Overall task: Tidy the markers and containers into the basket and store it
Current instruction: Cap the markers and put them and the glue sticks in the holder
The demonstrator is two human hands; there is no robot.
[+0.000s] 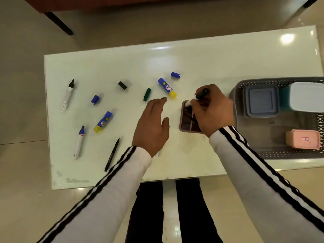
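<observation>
Pale tiled floor surrounds a glossy white bench [192,64]. At its right end sits a grey perforated basket [263,155] holding a grey-blue box [261,102], a white box [306,97] and a pink box [302,138], all lidded. Near the basket's left wall stands a small brown-pink holder [185,125]. The right hand [213,109] curls round a black-capped marker [201,93], its white end at the holder's rim. The left hand [152,123] hovers over the bench, fingers relaxed, holding nothing. Scattered to the left lie a black-tipped marker [67,95], a blue-tipped marker [79,142], a slim black pen [112,155], glue sticks [167,88] and loose caps [122,85]. All look light, stiff and smooth, likely to roll; pinching mid-barrel seems safest.
</observation>
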